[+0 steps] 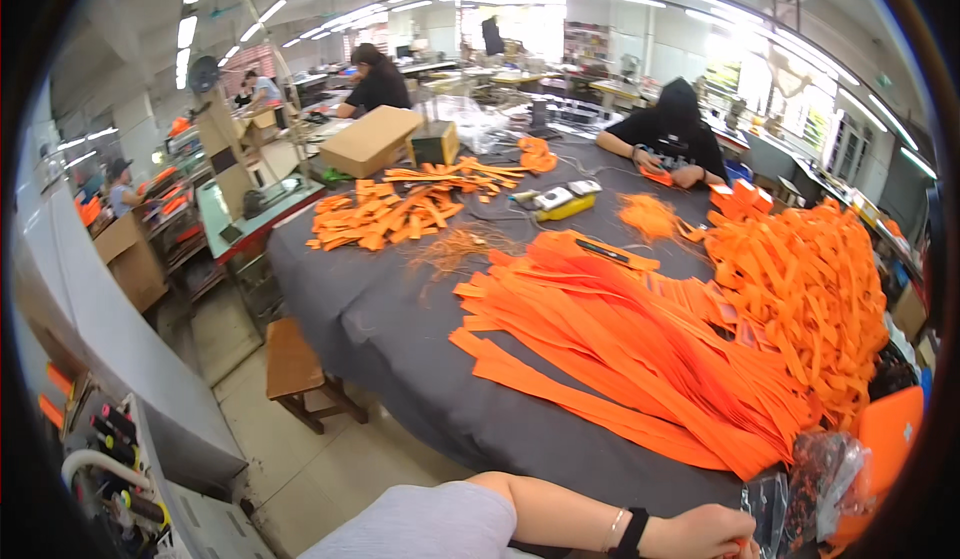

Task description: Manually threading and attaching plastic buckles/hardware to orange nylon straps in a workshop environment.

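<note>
Head view: left hand (pixel 708 533) closed on an orange piece (pixel 743 550), mostly hidden, at the lower edge, near clear plastic packaging (pixel 828 479). Right hand out of frame; grip cannot be told. Beyond, orange strips (pixel 620 339) lie across 1 grey-covered table (pixel 400 359).

"What's the count at the grey worktop (pixel 380 324)?"
"One wooden stool (pixel 290 359), one broad fan of long orange strips (pixel 620 349), one heap of looped orange straps (pixel 805 289)."
"People?"
"At least four co-workers (pixel 678 131), plus one of the wearer's hands (pixel 705 532)."
</note>
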Motion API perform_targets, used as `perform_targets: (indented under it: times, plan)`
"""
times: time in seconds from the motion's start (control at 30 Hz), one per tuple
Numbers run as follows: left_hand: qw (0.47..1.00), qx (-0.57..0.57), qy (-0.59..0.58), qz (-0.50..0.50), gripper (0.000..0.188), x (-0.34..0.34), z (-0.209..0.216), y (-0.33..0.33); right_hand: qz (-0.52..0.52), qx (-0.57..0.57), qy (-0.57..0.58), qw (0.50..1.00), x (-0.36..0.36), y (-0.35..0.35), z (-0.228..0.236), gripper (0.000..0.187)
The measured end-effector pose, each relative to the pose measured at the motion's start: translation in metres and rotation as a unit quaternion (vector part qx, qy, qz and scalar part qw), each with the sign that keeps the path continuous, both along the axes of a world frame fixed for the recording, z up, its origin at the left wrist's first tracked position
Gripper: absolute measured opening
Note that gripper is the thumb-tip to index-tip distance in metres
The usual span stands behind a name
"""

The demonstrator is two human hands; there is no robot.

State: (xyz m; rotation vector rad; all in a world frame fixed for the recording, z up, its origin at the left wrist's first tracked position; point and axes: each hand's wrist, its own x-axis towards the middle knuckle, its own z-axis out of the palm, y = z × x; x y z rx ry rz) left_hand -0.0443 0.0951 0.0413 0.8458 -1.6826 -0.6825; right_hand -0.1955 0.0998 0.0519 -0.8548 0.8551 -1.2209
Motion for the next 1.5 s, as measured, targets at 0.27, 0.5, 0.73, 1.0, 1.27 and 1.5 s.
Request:
perform_targets:
  times: [0.27,0.5,0.73,1.0,1.27,1.5]
  plan:
    - [0.994,0.035,0.084,-0.065,0.010,-0.004,-0.004,-0.040,0.054,0.050,-0.096,0.993,-0.024,-0.045,-0.008,0.013]
    - [0.938,0.244,0.196,-0.149,0.009,-0.006,-0.039,-0.066,-0.205,-0.316,0.381,0.845,-0.109,-0.141,0.056,0.005]
    - [0.907,0.328,0.187,-0.188,0.009,-0.017,-0.064,-0.066,-0.202,-0.361,0.636,0.651,-0.140,-0.225,0.027,0.012]
    - [0.907,0.330,0.190,-0.180,0.011,-0.011,-0.078,-0.072,-0.159,-0.260,0.770,0.561,-0.115,-0.257,-0.003,0.015]
    - [0.910,0.324,0.175,-0.187,0.011,-0.013,-0.080,-0.072,-0.127,-0.259,0.778,0.558,-0.116,-0.231,0.014,0.012]
    - [0.909,0.325,0.179,-0.189,0.010,-0.012,-0.078,-0.073,-0.165,-0.271,0.796,0.516,-0.114,-0.236,0.008,0.014]
